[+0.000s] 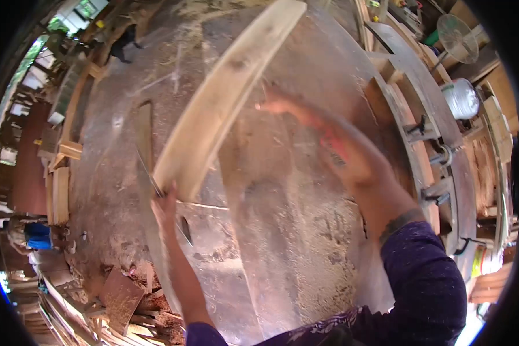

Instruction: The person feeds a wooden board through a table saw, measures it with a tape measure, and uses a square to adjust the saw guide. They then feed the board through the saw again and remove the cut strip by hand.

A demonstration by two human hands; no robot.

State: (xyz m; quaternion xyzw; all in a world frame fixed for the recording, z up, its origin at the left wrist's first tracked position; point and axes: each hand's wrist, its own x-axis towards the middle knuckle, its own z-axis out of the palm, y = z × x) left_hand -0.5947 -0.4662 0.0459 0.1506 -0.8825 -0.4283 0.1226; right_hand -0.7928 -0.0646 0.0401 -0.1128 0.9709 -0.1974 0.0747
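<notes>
A long, pale wooden plank (228, 86) slants up and away from me, its far end at the top of the view. My left hand (166, 203) is closed on the plank's near end, at the lower left corner. A thin dark strip (150, 176) runs past that hand, overlapping it in this view. My right hand (275, 101) is beside the plank's right edge, somewhat blurred, its fingers apart and nothing visible in them.
Below is a dusty, worn floor (271, 230). Wooden benches with clamps (435, 190) line the right, near a fan (457, 38). Wood scraps (150, 305) lie at lower left. A dark animal (123, 44) is at upper left; a person in blue (38, 235) is at far left.
</notes>
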